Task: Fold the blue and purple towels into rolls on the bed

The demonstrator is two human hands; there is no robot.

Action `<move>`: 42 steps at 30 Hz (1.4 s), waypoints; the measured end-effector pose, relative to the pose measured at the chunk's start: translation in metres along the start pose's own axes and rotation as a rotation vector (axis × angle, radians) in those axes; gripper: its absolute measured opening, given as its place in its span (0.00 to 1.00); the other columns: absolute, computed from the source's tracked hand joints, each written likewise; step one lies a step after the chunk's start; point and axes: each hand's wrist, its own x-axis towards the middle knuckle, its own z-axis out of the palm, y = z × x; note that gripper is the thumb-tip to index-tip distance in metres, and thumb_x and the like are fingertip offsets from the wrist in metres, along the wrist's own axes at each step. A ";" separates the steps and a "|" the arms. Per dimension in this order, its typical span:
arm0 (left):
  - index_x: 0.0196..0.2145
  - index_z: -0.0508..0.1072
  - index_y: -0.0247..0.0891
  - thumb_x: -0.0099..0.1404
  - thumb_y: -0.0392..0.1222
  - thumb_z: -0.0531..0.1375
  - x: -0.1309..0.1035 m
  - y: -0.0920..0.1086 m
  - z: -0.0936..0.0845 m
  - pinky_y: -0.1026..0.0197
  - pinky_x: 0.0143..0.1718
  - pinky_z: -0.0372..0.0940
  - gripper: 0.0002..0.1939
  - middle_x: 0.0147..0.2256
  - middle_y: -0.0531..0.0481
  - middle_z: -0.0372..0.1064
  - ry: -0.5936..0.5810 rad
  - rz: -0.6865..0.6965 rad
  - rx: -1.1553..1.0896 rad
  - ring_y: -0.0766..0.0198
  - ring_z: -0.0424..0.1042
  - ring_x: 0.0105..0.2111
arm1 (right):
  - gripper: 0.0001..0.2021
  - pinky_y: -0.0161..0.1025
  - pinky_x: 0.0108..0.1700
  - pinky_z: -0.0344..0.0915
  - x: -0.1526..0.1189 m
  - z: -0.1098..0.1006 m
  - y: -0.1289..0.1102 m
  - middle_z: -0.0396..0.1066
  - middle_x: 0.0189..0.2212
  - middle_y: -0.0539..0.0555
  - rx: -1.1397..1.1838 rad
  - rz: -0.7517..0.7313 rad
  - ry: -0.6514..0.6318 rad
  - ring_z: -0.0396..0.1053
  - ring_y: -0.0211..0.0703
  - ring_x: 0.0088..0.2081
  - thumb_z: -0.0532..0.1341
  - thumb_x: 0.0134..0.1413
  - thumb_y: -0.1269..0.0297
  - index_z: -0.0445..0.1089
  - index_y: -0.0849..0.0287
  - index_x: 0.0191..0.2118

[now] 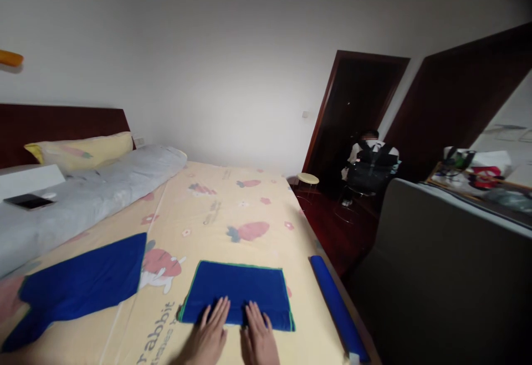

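A blue cloth (245,282) with green stitched edges lies folded into a rectangle on the bed's patterned sheet (216,210). Both hands rest on its near part, side by side. My left hand (211,326) lies with fingers stretched out on the cloth's near left half. Just right of it, my right hand (258,329) presses flat, fingers extended. To the left, another blue cloth (83,282) is spread out unevenly, one corner trailing toward the near left. A long, narrow blue roll or folded strip (336,304) lies along the bed's right edge, with a small white piece at its near end.
A grey quilt (124,182), a yellow pillow (87,154) and a phone (29,201) are near the headboard (62,132). A dark grey panel (440,265) stands right of the bed. Beyond are a stool (307,179) and a seated person (369,165).
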 end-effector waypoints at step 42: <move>0.65 0.53 0.54 0.71 0.52 0.45 0.021 -0.091 -0.001 0.37 0.63 0.49 0.26 0.67 0.51 0.50 -0.007 -0.294 0.136 0.51 0.53 0.66 | 0.29 0.65 0.61 0.58 0.024 -0.022 0.080 0.56 0.64 0.59 -0.059 0.366 -0.204 0.55 0.59 0.65 0.45 0.65 0.44 0.60 0.54 0.64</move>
